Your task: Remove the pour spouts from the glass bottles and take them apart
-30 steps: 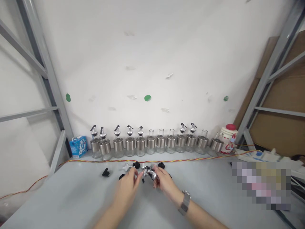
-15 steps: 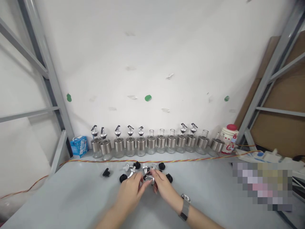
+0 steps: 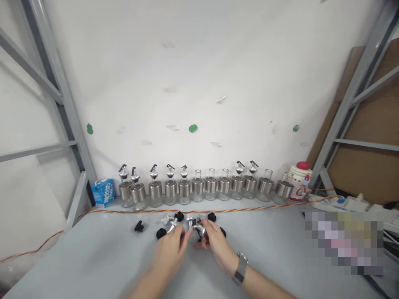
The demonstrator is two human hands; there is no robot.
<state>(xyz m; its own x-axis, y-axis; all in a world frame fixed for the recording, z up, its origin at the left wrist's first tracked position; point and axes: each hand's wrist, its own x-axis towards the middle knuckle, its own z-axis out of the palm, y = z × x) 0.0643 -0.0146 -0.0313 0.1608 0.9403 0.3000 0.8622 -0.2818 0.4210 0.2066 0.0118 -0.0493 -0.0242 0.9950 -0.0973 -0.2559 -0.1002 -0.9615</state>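
Note:
My right hand, with a watch on its wrist, grips a silver bottle pourer that has dark parts at its near end. Close by on the left, my left hand is closed with thumb and finger together; whatever they pinch is hidden. Around both hands lie loose silver spouts and black stoppers: one left of the left hand, another beyond the right hand, and one partly hidden beside the right hand. A small black piece sits apart at the left.
Along the wall stands a row of glass bottles with steel sleeves, some topped with pourers. A twisted red-yellow wire crosses before them. A blue carton stands left, a white jar with a red lid right, near power strips.
The pourer in my right hand has tilted and shifted slightly right. My left thumb and finger have drawn back a little from it. The bottles stay put.

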